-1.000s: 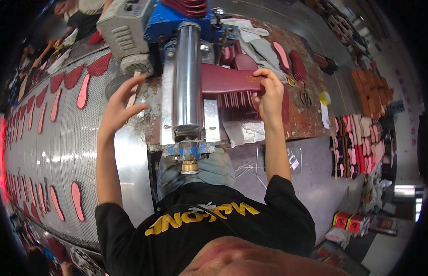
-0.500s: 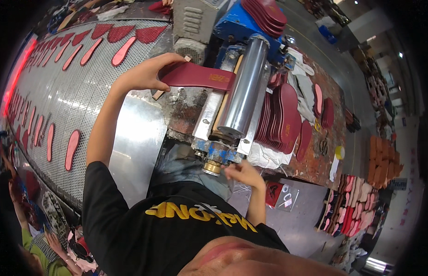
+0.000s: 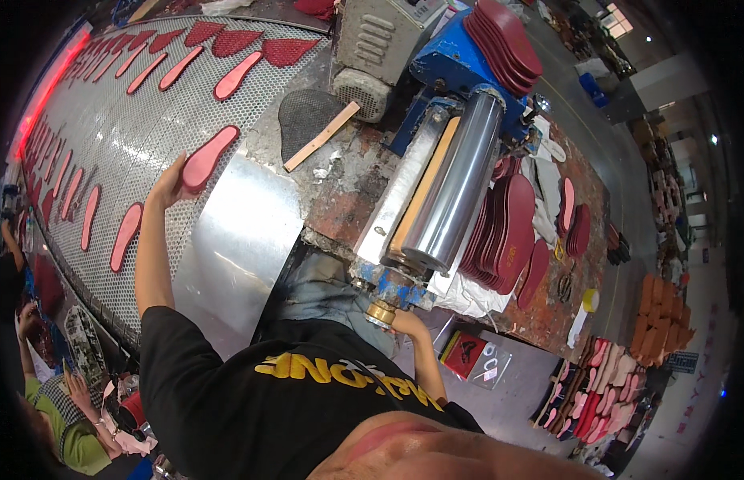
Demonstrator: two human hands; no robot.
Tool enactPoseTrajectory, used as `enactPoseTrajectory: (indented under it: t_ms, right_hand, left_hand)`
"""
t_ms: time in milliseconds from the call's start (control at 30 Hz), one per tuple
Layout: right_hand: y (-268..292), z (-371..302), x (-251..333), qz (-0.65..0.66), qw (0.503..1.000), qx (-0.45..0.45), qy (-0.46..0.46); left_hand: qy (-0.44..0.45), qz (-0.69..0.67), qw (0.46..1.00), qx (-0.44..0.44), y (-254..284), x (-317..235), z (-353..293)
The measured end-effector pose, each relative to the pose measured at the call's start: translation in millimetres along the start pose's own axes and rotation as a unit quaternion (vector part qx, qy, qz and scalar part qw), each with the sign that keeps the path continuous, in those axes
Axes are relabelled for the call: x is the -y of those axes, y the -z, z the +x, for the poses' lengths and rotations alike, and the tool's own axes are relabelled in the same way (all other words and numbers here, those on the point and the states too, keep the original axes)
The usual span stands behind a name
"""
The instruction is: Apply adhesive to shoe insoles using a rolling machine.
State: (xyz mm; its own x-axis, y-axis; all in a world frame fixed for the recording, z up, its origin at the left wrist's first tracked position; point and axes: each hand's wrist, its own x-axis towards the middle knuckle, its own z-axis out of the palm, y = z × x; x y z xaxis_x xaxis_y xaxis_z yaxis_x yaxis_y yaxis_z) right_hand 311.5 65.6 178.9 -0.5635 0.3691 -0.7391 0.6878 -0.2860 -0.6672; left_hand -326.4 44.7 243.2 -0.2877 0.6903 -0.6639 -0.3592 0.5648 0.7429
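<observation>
Clamping a pink insole (image 3: pixel 210 158) by its edge in the left hand (image 3: pixel 171 182), probably to spare its face, with the right hand (image 3: pixel 410 323) beside a brass fitting (image 3: pixel 380 313), grip impossible to tell

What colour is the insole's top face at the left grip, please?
The insole is pink on top; head view.

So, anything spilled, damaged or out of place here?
Wear, mainly: the workbench has a patchy reddish surface, whitish scraps lie by the wooden strip, and the blue bracket by the roller has chipped paint.
</observation>
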Motion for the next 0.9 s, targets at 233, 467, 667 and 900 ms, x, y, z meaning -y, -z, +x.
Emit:
enactPoseTrajectory:
  t_ms: [233, 467, 667, 900]
  right_hand:
    - [-5, -8, -13, 0.153, 0.983, -0.086, 0.050]
    - [-19, 16, -86, 0.271, 0.929, -0.149, 0.205]
    - [-16, 59, -147, 0.215, 0.965, -0.147, 0.032]
    - [40, 126, -32, 0.168, 0.973, -0.159, 0.004]
  left_hand:
    - [-0.068, -0.009, 0.980, -0.189, 41, 33, 74]
    - [-0.143, -0.009, 0.978, -0.153, -22, -25, 172]
    - [-0.235, 0.115, 0.940, -0.218, -96, -31, 230]
    - [-0.333, 0.148, 0.885, -0.291, -146, -31, 247]
